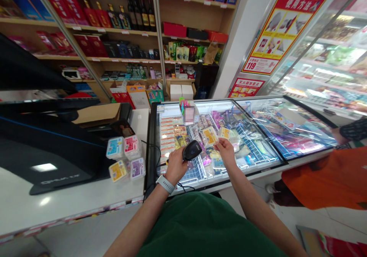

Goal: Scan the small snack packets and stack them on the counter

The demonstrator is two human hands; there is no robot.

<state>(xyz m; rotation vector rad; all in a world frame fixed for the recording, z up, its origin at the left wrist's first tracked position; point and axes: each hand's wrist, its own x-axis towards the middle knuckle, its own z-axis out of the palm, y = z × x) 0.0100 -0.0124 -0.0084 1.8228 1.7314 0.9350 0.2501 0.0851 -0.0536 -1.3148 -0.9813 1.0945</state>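
Observation:
My left hand point(175, 166) is wrapped round the handle of a black barcode scanner point(192, 150), whose head points to the right. In my right hand point(227, 152) is a clear plastic tub with a yellow label point(210, 135), gripped at its right edge by thumb and fingers. The scanner and the tub are apart, both above the glass top of a chest freezer point(259, 169). Close behind my right fingers is another yellow-labelled tub point(224, 133); whether it touches them I cannot tell. Several tubs with blue, red, yellow and purple labels point(137, 168) stand on the counter to the left.
A black checkout machine point(57, 146) takes up the left of the white counter point(94, 207). A small box with colourful items point(197, 111) sits at the freezer's far edge. At the right is a person in an orange garment point(329, 180). Shelves point(114, 29) line the back.

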